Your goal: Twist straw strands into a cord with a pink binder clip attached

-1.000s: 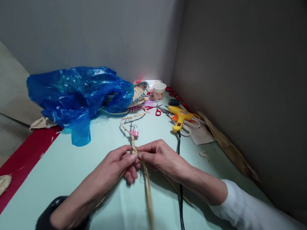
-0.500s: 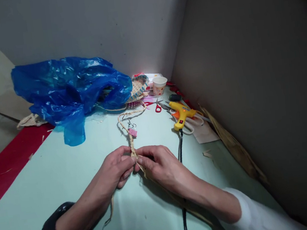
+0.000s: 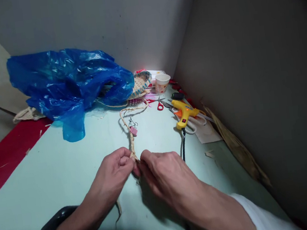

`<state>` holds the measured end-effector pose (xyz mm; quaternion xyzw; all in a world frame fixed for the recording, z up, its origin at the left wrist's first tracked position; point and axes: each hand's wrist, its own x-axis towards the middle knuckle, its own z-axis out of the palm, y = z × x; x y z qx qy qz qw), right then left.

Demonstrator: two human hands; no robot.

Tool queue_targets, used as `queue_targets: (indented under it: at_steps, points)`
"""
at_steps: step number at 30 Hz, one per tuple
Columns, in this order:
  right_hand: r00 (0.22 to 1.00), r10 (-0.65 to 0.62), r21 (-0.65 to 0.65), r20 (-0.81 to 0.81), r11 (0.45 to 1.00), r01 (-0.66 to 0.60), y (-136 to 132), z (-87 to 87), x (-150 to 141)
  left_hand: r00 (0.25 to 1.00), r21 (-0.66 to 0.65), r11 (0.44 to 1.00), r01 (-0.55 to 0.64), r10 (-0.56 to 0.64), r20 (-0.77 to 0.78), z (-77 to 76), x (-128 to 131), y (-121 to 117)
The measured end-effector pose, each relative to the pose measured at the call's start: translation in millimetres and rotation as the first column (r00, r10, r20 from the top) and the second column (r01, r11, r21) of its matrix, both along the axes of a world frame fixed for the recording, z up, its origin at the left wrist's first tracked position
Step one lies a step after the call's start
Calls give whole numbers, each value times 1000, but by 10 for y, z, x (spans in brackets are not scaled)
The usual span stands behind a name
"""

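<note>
A pale braided cord (image 3: 132, 142) of plant fibre runs from the back of the table toward me. My left hand (image 3: 117, 167) pinches its near end between thumb and fingers. Close beside it, my right hand (image 3: 167, 173) is turned over with its fingers curled at the loose strands; those fingers are partly hidden, and a strand seems to be in them. A pink binder clip (image 3: 133, 131) grips the cord just beyond my hands. One loose strand (image 3: 118, 209) hangs below my left wrist.
A blue plastic bag (image 3: 72, 80) lies at the back left, beside a woven basket (image 3: 141, 83). Further right are a paper cup (image 3: 162, 83), red scissors (image 3: 160, 106) and a yellow glue gun (image 3: 184, 113) with a black cable. Dried husk (image 3: 240, 154) lies along the right wall.
My right hand has rolled over, its back now facing up, and its fingers have drawn slightly away from the left hand. The left hand keeps its pinch on the braid. The view has shifted slightly.
</note>
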<state>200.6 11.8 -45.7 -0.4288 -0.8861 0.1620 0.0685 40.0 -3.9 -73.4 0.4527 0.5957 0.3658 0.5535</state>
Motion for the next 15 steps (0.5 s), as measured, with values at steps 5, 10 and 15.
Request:
queue_targets:
  at_steps: [5, 10, 15]
  points:
    - [984, 176, 158, 32, 971, -179, -171, -126, -56, 997, -41, 999, -34, 37, 73, 34, 2, -17]
    - [962, 225, 405, 152, 874, -269, -246, -236, -141, 969, -109, 994, -30, 56, 242, 66, -26, 16]
    - [950, 300, 289, -86, 920, -264, -177, -123, -72, 972, -90, 996, 19, 2, 234, 82, -94, 25]
